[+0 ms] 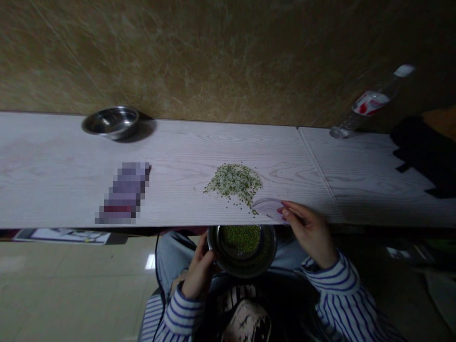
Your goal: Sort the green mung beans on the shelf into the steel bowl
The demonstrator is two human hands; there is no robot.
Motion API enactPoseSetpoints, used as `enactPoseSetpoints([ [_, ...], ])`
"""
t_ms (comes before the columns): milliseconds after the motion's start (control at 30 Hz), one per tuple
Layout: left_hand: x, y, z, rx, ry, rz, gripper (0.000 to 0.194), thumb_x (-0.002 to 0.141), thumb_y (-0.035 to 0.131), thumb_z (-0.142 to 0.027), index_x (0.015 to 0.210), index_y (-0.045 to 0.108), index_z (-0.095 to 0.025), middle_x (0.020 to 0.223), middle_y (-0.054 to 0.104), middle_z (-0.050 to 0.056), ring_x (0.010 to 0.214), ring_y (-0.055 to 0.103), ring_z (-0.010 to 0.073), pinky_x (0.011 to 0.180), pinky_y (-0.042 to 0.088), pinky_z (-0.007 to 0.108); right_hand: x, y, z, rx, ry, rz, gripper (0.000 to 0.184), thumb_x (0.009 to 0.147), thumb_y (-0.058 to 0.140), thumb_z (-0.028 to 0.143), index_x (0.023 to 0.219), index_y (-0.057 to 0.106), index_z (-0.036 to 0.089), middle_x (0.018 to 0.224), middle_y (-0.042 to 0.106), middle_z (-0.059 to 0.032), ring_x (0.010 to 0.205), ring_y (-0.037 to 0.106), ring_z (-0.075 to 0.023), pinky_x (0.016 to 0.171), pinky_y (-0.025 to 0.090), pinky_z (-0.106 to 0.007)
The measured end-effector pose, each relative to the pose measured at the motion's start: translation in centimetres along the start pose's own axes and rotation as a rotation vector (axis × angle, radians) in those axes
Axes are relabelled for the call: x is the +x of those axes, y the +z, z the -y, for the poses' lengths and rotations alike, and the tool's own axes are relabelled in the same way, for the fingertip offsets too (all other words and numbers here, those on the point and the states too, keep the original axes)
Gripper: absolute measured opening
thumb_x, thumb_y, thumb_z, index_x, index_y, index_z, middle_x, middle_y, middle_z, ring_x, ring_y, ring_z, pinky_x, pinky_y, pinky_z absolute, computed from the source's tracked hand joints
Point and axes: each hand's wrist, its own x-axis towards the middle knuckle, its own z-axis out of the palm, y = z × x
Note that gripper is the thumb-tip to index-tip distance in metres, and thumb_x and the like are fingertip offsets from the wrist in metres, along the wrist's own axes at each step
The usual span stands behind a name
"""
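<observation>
Left hand [200,273]: reached in from below, turned upward; the near rim of a steel bowl [242,270] is gripped at its left side, with the thumb on the rim and the fingers closed around the outside.
Right hand [315,232]: extended forward over the table edge, wrist angled inward; a clear protractor [268,207] is pinched narrowly between thumb and fingers at its right end.
Sleeves: blue-and-white stripes are worn on both forearms.
Table [178,185]: pale, wood-grained, with a seam at the right; set against a brown marbled wall [213,61].
Far left of table: a second steel bowl [111,124] is placed near the wall, and a pixelated item [123,192] is laid nearer the edge.
Right of table: a clear bottle [370,102] is stood near the wall; a dark item [423,154] is seen beyond it.
Floor [89,285]: light tiles, dimly lit.
Protractor: held at the lower right fringe of a pile of green beans and white grains [235,180]; its curve is turned toward the wall, its long axis run roughly along the table edge, with its free end pointed left.
Held bowl: kept just below the table edge, over the lap, opening upward; green beans [245,237] are contained in it.
</observation>
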Motion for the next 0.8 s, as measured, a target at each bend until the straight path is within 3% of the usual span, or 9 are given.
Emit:
enactPoseSetpoints([
  [167,0.08,-0.08,0.11,-0.021,0.028,0.025,0.065,0.067,0.078,-0.027,0.130,0.062,-0.022,0.119,0.070,0.008,0.096,0.065,0.0255,0.077,0.057,0.035,-0.07,-0.66,-0.18,-0.022,0.006,-0.021,0.039,0.086,0.065,0.050,0.103,0.077,0.018,0.095,0.081,-0.0141,0.087,0.078,-0.0291,0.082,0.063,-0.044],
  [333,0.02,0.07,-0.06,-0.005,0.007,0.044,0.067,0.067,0.075,-0.025,0.132,0.060,-0.022,0.117,0.070,0.009,0.082,0.064,0.0223,0.061,0.054,0.030,-0.46,-0.25,-0.20,-0.013,0.010,0.001,0.039,0.086,0.065,0.051,0.103,0.077,0.019,0.095,0.081,-0.0135,0.087,0.078,-0.0291,0.086,0.062,-0.047],
  [800,-0.01,-0.24,-0.02,0.024,0.005,0.029,0.067,0.067,0.074,-0.025,0.132,0.059,-0.023,0.111,0.068,0.007,0.077,0.061,0.0204,0.057,0.052,0.030,-0.62,0.10,0.50,0.020,-0.015,0.067,0.032,0.088,0.066,0.043,0.105,0.078,0.019,0.095,0.082,-0.0113,0.087,0.079,-0.0261,0.082,0.064,-0.040],
])
